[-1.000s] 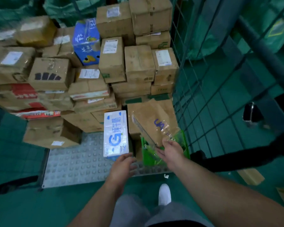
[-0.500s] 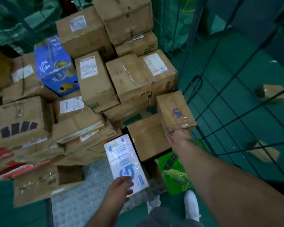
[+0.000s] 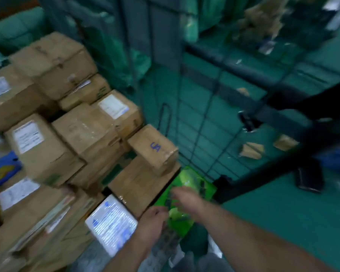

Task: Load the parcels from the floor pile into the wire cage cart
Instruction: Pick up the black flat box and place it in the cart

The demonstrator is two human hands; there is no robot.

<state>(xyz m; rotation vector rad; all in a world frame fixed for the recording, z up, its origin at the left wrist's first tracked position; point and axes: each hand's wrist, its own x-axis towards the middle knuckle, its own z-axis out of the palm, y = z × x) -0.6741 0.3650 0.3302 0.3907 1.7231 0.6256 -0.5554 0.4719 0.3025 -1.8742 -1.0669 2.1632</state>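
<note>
The view is motion-blurred. A bright green parcel lies at the front right corner of the wire cage cart, beside its mesh wall. My right hand reaches onto the green parcel with fingers stretched across it. At the parcel's left edge is my left hand; blur hides its grip. A small cardboard box marked "UA" sits free on top of a larger flat box. A white-and-blue parcel leans just left of my left hand.
Stacked cardboard boxes fill the cart's left and back. A blue printed box sits at the far left. Beyond the mesh, on the green floor, lie loose small boxes. A dark bar crosses the upper right.
My right hand has let go of the "UA" box, which now rests on the flat box, and dropped to the green parcel. My left hand left the white-and-blue parcel and moved right to the green one.
</note>
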